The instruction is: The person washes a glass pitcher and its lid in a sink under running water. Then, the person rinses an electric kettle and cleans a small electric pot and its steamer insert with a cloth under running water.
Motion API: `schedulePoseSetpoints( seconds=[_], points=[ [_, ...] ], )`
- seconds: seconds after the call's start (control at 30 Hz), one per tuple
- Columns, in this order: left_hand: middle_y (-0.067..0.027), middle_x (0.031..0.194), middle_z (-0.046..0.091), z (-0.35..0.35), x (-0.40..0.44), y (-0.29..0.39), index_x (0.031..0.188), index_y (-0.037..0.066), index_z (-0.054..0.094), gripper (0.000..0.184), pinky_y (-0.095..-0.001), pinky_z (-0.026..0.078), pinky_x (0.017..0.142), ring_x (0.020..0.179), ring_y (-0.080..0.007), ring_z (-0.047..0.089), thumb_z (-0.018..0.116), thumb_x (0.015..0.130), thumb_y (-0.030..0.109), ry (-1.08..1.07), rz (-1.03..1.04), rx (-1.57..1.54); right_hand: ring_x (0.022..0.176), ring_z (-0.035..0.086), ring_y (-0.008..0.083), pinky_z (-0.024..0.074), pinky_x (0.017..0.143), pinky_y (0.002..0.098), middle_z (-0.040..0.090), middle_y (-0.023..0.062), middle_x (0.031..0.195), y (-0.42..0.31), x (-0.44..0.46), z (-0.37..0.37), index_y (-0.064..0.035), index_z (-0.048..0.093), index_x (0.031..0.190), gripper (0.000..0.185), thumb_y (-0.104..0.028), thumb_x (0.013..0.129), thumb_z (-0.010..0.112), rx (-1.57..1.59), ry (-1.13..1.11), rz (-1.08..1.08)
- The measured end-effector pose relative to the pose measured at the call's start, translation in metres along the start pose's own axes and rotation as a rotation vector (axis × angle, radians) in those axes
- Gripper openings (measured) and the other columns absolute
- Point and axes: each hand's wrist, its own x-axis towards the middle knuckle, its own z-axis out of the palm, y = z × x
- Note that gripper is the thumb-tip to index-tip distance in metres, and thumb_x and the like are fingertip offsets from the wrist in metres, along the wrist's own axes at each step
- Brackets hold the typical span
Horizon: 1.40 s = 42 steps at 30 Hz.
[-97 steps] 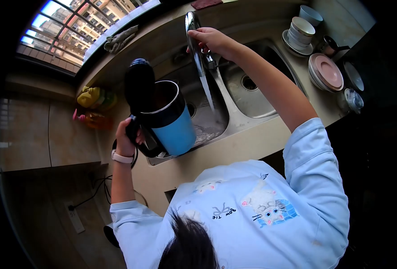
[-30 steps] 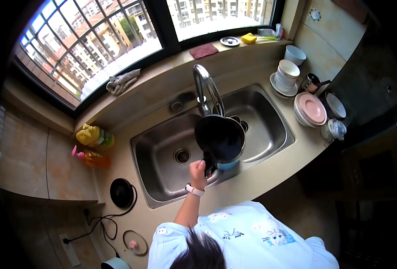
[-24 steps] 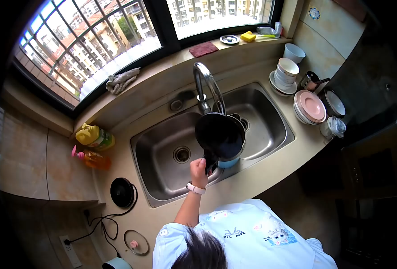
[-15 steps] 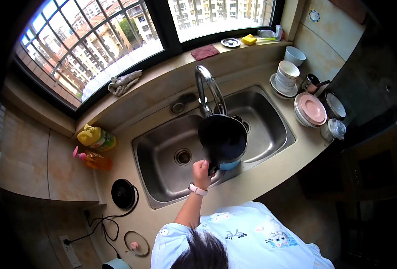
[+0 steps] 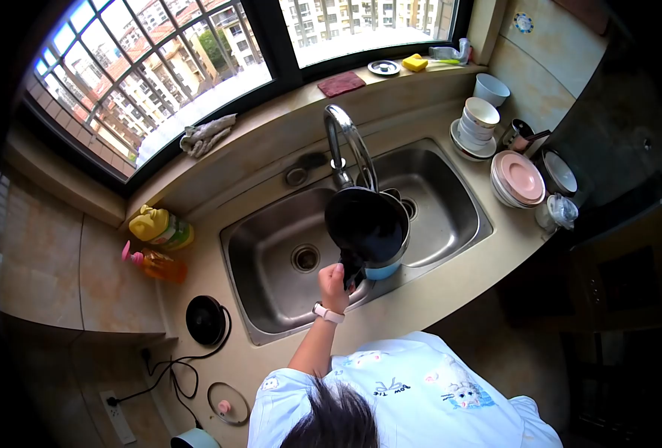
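My left hand (image 5: 334, 289) is wrapped round the black handle of a blue and black kettle (image 5: 382, 271). Its black lid (image 5: 364, 224) stands open, tipped toward the left. The kettle is upright over the divider between the two basins of the steel sink (image 5: 271, 280), with its mouth below the end of the chrome faucet (image 5: 350, 142). Whether water runs into it is hidden. My right hand is out of view; only the sleeve on that side shows at the lower right.
A black kettle base (image 5: 205, 321), a glass lid (image 5: 228, 404) and cords lie on the left counter. Yellow (image 5: 161, 228) and orange (image 5: 159, 266) bottles stand behind them. Stacked bowls (image 5: 477, 127) and pink plates (image 5: 521, 179) are at the right. A sponge (image 5: 415, 63) sits on the sill.
Since the earliest frame, my left hand has moved the kettle right, under the faucet. My right hand has left the faucet and gone out of view. The last second shows almost no motion.
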Motion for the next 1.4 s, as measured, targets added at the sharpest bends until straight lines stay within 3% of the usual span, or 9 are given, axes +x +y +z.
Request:
schedulePoseSetpoints(
  seconds=[0.9, 1.2, 1.4],
  points=[
    [-0.0064, 0.048, 0.047, 0.001, -0.001, 0.001, 0.058, -0.001, 0.047, 0.051, -0.0229, 0.036, 0.037, 0.041, -0.0125, 0.045, 0.046, 0.077, 0.047, 0.058, -0.024, 0.011, 0.086, 0.053, 0.0306, 0.0426, 0.073, 0.0381, 0.057, 0.0185, 0.095, 0.008, -0.001, -0.011, -0.0021, 0.054, 0.098, 0.044, -0.039, 0.075, 0.054, -0.006, -0.038, 0.053],
    [-0.0063, 0.048, 0.047, 0.005, 0.000, 0.001, 0.057, -0.001, 0.047, 0.048, -0.0230, 0.034, 0.038, 0.041, -0.0118, 0.045, 0.043, 0.080, 0.041, 0.009, -0.009, 0.051, 0.084, 0.054, 0.0307, 0.0431, 0.071, 0.0382, 0.057, 0.0187, 0.094, 0.002, 0.005, -0.016, -0.0017, 0.054, 0.098, 0.044, -0.039, 0.075, 0.054, -0.037, -0.063, 0.050],
    [-0.0052, 0.049, 0.048, 0.023, -0.013, -0.002, 0.058, -0.001, 0.048, 0.045, -0.0225, 0.033, 0.038, 0.042, -0.0102, 0.044, 0.041, 0.081, 0.037, 0.103, 0.020, 0.090, 0.084, 0.054, 0.0307, 0.0434, 0.071, 0.0383, 0.057, 0.0188, 0.094, -0.009, 0.014, -0.019, -0.0015, 0.054, 0.098, 0.045, -0.040, 0.075, 0.053, -0.069, -0.095, 0.013]
  ],
)
